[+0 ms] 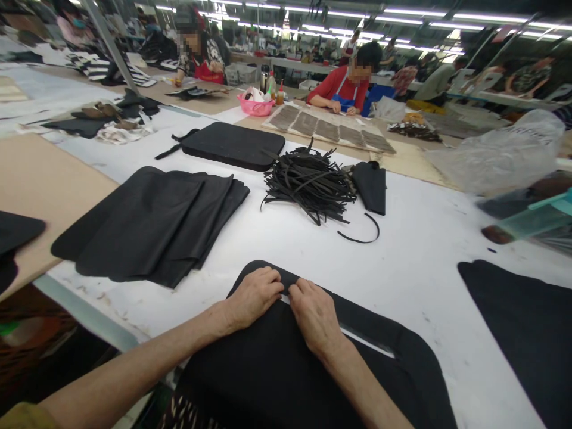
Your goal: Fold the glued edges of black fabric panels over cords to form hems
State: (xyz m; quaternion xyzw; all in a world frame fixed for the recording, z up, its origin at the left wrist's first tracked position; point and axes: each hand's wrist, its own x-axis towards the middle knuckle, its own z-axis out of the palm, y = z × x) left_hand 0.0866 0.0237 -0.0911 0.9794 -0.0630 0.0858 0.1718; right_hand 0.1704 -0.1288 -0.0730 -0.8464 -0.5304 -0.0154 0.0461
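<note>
A large black panel (250, 369) with rounded corners lies in front of me, its near part reaching over the table's edge. A long narrow slot near its far edge shows a white strip (369, 342). My left hand (257, 295) is at the slot's left end, its fingers curled and closed on the panel's material. Close beside it, my right hand (315, 313) has its fingers bent and pinched on the same material. The thumbs are mostly hidden, and the fingertips of the two hands nearly meet.
Stacked black sheets (138, 226) lie left, near a pile of black strips (310, 185) and a padded black panel (232, 143). Another black panel (522, 328) is at right, below a clear plastic bag (509, 149). Across the table a co-worker in red (333, 89) handles grey pieces.
</note>
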